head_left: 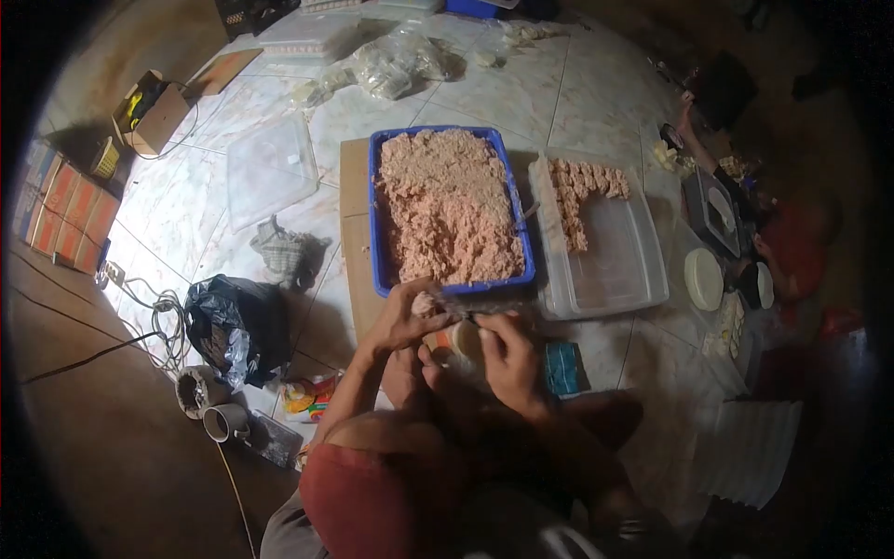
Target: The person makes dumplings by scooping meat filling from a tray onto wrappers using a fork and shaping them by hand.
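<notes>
My left hand (406, 319) is closed around a small lump of pinkish minced filling (426, 305), just below the front edge of a blue tub (377, 238). Pinkish ground mixture (447, 210) fills that tub, scooped lower toward the front. Closed fingers of my right hand (508, 352) grip a thin tool (458, 307), smeared by motion, that reaches toward the lump; its exact kind is unclear. Under my hands sits a pale round thing with an orange patch (451, 339), partly hidden. To the right, a clear plastic box (605, 303) holds small filled dumplings (575, 191) along its back and left sides.
A black plastic bag (237, 326), grey cloth (284, 250) and clear lid (272, 172) lie left. Bagged pale rounds (396, 65) are at the back. A teal packet (562, 368) lies near my right hand. Another person's arm (694, 130) shows at right.
</notes>
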### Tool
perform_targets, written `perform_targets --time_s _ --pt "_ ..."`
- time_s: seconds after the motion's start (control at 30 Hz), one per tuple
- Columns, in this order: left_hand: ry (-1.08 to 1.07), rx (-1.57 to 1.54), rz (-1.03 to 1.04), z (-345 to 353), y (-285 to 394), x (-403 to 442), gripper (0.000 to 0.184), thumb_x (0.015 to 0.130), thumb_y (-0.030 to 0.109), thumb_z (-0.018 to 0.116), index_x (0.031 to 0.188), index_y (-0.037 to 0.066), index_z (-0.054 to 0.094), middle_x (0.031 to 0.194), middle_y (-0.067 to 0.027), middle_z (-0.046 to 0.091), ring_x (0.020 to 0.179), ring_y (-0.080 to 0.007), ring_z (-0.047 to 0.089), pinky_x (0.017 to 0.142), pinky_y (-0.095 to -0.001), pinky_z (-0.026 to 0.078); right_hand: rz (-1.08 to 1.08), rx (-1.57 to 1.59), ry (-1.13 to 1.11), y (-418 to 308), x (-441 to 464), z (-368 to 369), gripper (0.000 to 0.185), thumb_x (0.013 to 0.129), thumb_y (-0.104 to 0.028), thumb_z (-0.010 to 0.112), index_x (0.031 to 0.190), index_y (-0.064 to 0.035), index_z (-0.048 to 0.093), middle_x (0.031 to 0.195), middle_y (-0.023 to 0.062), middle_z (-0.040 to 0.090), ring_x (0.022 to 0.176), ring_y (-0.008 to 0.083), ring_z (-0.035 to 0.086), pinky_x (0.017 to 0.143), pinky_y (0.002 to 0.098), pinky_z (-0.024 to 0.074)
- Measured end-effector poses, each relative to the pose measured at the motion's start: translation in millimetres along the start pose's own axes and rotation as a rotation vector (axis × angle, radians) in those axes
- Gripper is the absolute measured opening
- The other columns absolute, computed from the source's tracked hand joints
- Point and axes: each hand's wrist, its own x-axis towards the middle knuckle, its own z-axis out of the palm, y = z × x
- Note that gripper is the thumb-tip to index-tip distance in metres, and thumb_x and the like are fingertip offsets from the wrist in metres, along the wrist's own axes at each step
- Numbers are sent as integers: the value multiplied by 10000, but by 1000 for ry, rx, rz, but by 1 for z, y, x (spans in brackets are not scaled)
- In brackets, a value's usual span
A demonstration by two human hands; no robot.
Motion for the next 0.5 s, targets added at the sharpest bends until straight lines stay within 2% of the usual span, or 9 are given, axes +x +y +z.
perform_targets --time_s 0.07,0.13,0.2,0.27,0.3,0.33,0.37,0.4,0.5 --pt "-17 -4 -59 11 -4 0 304 783 148 843 977 -7 668 905 -102 695 881 -151 637 775 -308 511 -24 -51 -124 14 0 10 116 926 -12 598 1015 24 662 957 197 665 924 361 648 820 401 500" --pt "217 -72 66 15 1 7 276 764 125 840 924 -15 665 876 -94 685 843 -144 616 765 -301 506 -94 -125 -82 4 11 2 114 922 -14 596 1006 13 669 966 196 661 917 362 646 817 400 501" --pt "160 -3 23 6 -1 5 253 764 79 809 942 -10 652 894 -94 671 838 -141 605 756 -299 502 -95 -72 41 -6 9 1 121 923 -19 593 1015 11 666 978 196 658 922 367 647 809 402 505" --pt "143 87 -128 7 -1 7 284 768 51 786 1003 -5 637 898 -95 664 844 -144 605 751 -308 502 -52 -41 -25 14 5 14 126 921 -20 594 1017 22 665 956 187 664 933 368 649 813 403 511" --pt "227 42 5 11 -13 7 369 772 44 773 1091 -10 596 904 -87 657 844 -150 602 748 -311 507 -77 -58 -60 18 10 15 135 917 -18 597 1026 28 662 951 183 666 934 365 653 818 402 514" --pt "186 -299 -52 14 3 6 469 787 33 782 1191 -30 552 969 -93 672 881 -160 623 778 -307 527 -109 -78 -88 24 18 16 145 912 -16 599 1035 34 659 945 180 668 935 363 656 822 401 517" --pt "168 -282 -84 11 15 8 503 828 64 769 1253 -41 520 1037 -113 668 920 -176 637 797 -314 540 -62 36 -26 35 25 23 207 889 -11 610 1080 41 670 1073 195 659 1021 348 651 878 406 510" --pt "143 -266 -138 8 17 2 540 869 95 756 1315 -52 489 1104 -134 663 958 -193 651 816 -321 554 -42 22 8 30 36 20 207 889 -11 610 1080 41 670 1073 195 659 1021 348 651 878 406 510" --pt "142 -739 -153 17 -20 0 591 1022 314 565 1447 -50 374 1261 -208 591 1069 -284 647 940 -418 533 -118 -223 -208 23 69 10 420 869 -11 616 1278 72 569 1296 272 555 1204 415 553 1013 456 457"
